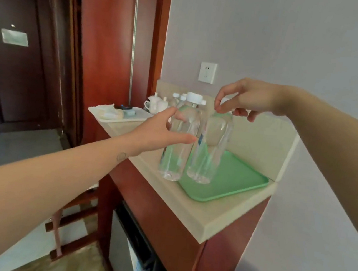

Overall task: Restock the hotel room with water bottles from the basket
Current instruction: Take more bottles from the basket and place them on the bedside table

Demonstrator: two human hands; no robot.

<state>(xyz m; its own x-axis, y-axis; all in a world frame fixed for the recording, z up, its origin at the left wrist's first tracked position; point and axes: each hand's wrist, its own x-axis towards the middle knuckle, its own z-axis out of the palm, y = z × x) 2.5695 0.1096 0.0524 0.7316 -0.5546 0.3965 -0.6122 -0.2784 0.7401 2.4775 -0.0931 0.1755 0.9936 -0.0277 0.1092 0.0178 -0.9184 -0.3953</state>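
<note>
My left hand (165, 131) grips the left water bottle (177, 148) mid-body, my right hand (246, 98) pinches the right water bottle (212, 149) by its cap; both probably heavy, slick.

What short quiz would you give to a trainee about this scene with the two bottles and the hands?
1. True or false: the left hand holds a teacup.
2. Which colour is the tray nearest the right hand? A red, B green, C black.
3. Fill in: the right hand pinches the ____ of the right bottle.

Key
1. False: it grips the left bottle.
2. B.
3. Top.
</note>
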